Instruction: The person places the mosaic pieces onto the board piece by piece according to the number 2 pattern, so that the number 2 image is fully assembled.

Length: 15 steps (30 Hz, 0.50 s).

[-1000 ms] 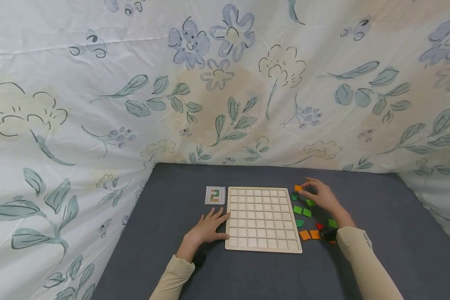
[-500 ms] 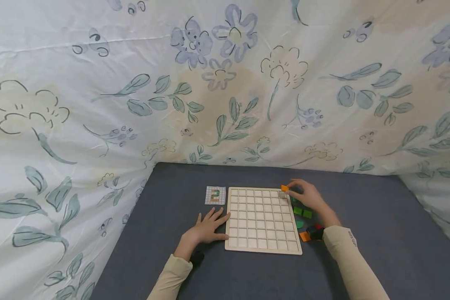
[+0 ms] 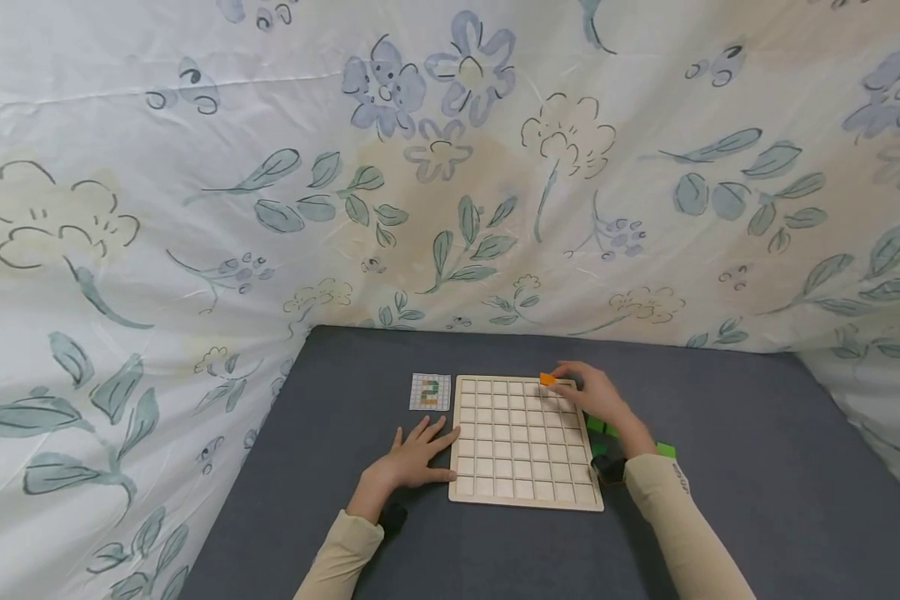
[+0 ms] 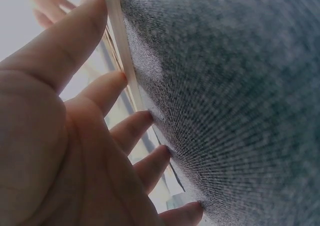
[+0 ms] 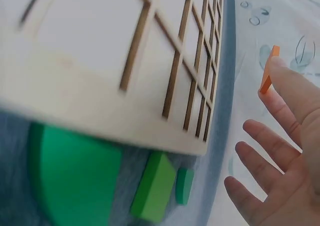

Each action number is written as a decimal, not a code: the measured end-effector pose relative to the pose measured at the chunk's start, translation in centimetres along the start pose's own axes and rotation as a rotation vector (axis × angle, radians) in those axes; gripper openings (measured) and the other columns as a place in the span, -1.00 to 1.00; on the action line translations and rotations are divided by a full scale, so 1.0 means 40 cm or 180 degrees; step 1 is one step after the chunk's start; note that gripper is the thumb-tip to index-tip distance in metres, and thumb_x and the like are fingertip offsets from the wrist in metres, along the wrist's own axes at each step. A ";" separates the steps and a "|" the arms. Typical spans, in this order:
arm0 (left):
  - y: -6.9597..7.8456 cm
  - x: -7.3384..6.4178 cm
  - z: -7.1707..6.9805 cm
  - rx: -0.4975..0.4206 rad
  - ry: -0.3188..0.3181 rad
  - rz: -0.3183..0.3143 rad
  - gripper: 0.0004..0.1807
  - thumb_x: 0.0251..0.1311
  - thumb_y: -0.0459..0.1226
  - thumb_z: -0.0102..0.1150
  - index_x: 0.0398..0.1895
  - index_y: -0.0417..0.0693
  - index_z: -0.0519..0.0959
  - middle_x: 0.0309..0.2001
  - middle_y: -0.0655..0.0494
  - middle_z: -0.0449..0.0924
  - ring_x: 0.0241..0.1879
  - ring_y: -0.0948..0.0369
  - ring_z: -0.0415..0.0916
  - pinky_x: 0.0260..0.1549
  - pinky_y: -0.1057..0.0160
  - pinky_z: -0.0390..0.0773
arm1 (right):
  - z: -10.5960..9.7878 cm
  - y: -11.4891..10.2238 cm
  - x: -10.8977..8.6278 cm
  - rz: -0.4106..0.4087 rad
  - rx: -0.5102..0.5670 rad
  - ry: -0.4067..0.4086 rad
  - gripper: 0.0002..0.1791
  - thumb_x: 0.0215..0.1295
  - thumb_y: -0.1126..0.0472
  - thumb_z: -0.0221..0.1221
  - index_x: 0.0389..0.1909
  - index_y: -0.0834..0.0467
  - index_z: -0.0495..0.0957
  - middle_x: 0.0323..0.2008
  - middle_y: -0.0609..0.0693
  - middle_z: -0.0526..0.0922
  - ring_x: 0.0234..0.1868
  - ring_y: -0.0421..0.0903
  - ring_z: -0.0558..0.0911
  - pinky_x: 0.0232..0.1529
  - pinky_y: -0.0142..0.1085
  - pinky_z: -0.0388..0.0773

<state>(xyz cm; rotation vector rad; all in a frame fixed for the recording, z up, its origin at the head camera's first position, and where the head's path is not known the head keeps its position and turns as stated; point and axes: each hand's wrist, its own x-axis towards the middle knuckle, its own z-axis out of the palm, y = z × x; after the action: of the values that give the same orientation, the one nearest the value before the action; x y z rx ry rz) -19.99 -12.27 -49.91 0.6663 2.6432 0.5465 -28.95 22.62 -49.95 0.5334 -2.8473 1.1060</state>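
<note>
A light wooden grid board (image 3: 527, 502) lies on the dark table. Over its far right part, my right hand (image 3: 594, 392) pinches an orange square tile (image 3: 547, 379) between thumb and index finger. The right wrist view shows that orange tile (image 5: 269, 69) held by its flat faces, the other fingers spread apart. My left hand (image 3: 408, 461) lies spread at the board's left edge, thumb and index finger touching it. In the left wrist view, the left hand's fingers (image 4: 142, 126) are extended along the edge of the board.
A small printed pattern card (image 3: 430, 392) lies left of the board. Green tiles (image 3: 598, 425) sit along the board's right side, partly hidden by the right arm; another light green tile (image 3: 666, 450) is farther right. Floral fabric (image 3: 450, 167) hangs behind the table.
My right hand has carried the orange tile leftward from the loose pieces to above the board's far right part. The left hand has stayed at the board's left edge.
</note>
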 end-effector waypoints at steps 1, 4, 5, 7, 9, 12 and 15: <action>-0.001 0.000 0.001 0.0005 0.0000 -0.0002 -0.21 0.18 0.11 0.08 0.44 0.16 0.08 0.47 -0.01 -0.10 0.44 -0.09 -0.26 0.24 -0.38 -0.26 | 0.003 -0.005 0.002 -0.0015 0.0045 -0.0004 -0.64 0.24 0.01 0.19 -0.05 0.14 0.56 0.24 0.24 0.36 0.24 0.27 0.30 0.12 0.21 0.30; -0.004 0.002 0.002 0.0022 0.0001 -0.0015 -0.21 0.17 0.11 0.09 0.44 0.17 0.08 0.47 0.00 -0.10 0.44 -0.09 -0.26 0.24 -0.38 -0.27 | 0.015 -0.016 0.008 -0.0022 0.0145 0.0016 -0.65 0.22 0.01 0.20 -0.05 0.12 0.56 0.23 0.22 0.38 0.24 0.25 0.32 0.11 0.21 0.31; -0.005 0.002 0.003 0.0024 -0.0002 -0.0016 -0.21 0.17 0.11 0.09 0.44 0.18 0.08 0.47 0.00 -0.10 0.44 -0.08 -0.26 0.24 -0.37 -0.27 | 0.018 -0.020 0.009 -0.0013 0.0165 0.0021 -0.65 0.22 0.02 0.21 -0.05 0.12 0.56 0.23 0.22 0.38 0.23 0.25 0.32 0.11 0.21 0.32; -0.005 0.003 0.003 0.0022 0.0001 -0.0008 -0.21 0.17 0.11 0.09 0.44 0.18 0.08 0.47 0.00 -0.10 0.44 -0.08 -0.26 0.24 -0.37 -0.27 | 0.026 -0.023 0.012 0.0020 0.0161 0.0027 -0.64 0.22 0.01 0.21 -0.04 0.11 0.56 0.22 0.21 0.39 0.23 0.25 0.33 0.10 0.20 0.32; -0.005 0.004 0.005 0.0025 0.0000 -0.0003 -0.21 0.17 0.12 0.09 0.44 0.19 0.08 0.47 0.00 -0.10 0.45 -0.08 -0.26 0.24 -0.37 -0.27 | 0.035 -0.025 0.015 0.0067 0.0126 0.0024 -0.63 0.23 -0.02 0.19 -0.03 0.09 0.55 0.22 0.19 0.39 0.23 0.23 0.34 0.10 0.19 0.33; -0.003 0.004 0.005 0.0024 -0.0002 -0.0004 -0.21 0.17 0.13 0.08 0.44 0.18 0.08 0.47 0.01 -0.10 0.45 -0.07 -0.26 0.24 -0.37 -0.27 | 0.045 -0.032 0.016 0.0077 0.0117 -0.0003 -0.62 0.23 -0.04 0.18 -0.02 0.09 0.55 0.19 0.19 0.41 0.22 0.23 0.35 0.10 0.19 0.33; 0.000 0.003 0.004 0.0008 -0.0004 -0.0016 -0.21 0.18 0.12 0.07 0.44 0.16 0.08 0.47 0.00 -0.11 0.45 -0.08 -0.27 0.24 -0.37 -0.27 | 0.052 -0.045 0.017 0.0030 0.0146 0.0004 -0.64 0.22 -0.01 0.20 -0.03 0.10 0.56 0.15 0.19 0.44 0.19 0.23 0.37 0.09 0.19 0.33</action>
<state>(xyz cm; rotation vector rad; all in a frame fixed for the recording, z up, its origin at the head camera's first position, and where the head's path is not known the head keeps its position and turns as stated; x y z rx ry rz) -20.04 -12.15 -50.07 0.6604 2.6441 0.5414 -28.83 19.79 -50.22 0.5224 -2.8327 1.1751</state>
